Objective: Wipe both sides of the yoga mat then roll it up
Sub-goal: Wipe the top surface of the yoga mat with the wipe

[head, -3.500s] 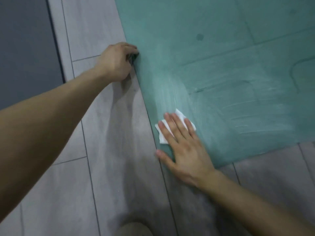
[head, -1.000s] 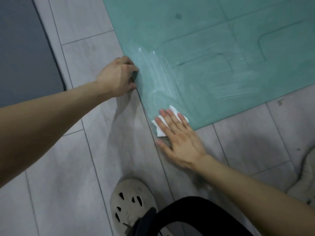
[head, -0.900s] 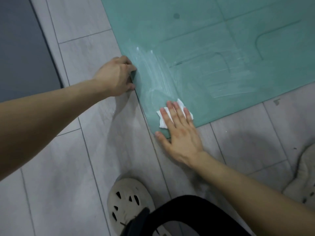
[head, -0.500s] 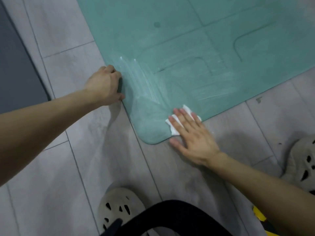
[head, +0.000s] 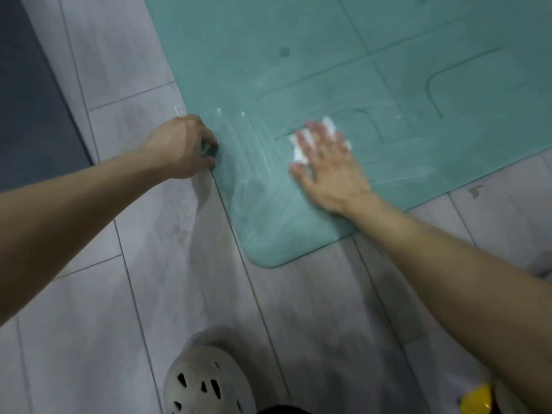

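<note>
A teal yoga mat (head: 343, 70) lies flat on the grey tiled floor, its rounded near corner at the frame's middle. Wet streaks shine on the mat between my two hands. My right hand (head: 328, 165) lies flat with straight fingers on a white wipe (head: 298, 152), pressing it onto the mat a little in from the corner. The wipe shows only at my fingertips and beside my thumb. My left hand (head: 182, 147) has its fingers curled over the mat's left edge, gripping it.
A dark grey mat or rug (head: 33, 109) covers the floor at the far left. My beige perforated shoe (head: 206, 383) stands at the bottom middle. Something yellow (head: 475, 400) shows at the bottom right. Another shoe (head: 542, 265) is partly visible at the right edge.
My right hand has slid the wipe from the mat's near edge by the corner up and inward over the mat. My left hand stays on the left edge.
</note>
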`<move>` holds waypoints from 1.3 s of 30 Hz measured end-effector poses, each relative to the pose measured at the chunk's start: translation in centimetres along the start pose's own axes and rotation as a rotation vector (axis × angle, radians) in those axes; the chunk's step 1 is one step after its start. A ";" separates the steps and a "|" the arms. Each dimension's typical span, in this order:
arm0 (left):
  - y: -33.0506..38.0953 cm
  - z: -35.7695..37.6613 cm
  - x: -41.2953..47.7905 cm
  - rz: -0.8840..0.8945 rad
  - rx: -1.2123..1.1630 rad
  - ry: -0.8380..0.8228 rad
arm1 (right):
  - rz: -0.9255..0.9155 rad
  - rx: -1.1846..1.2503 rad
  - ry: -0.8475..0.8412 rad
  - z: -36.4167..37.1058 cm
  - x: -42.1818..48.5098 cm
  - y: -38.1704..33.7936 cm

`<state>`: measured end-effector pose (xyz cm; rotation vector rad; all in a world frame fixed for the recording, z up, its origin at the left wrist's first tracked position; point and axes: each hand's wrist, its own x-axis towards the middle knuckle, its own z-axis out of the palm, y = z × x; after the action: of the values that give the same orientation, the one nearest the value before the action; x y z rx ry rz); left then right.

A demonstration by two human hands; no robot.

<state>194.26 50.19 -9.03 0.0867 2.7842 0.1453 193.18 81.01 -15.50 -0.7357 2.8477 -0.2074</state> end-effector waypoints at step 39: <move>-5.0 1.3 5.9 -0.206 -0.416 0.317 | 0.065 -0.018 0.111 -1.4 13.9 -1.7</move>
<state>188.99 45.83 -12.85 -0.3537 2.9795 0.7360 181.73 72.84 -15.91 -0.6534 2.9766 -0.2196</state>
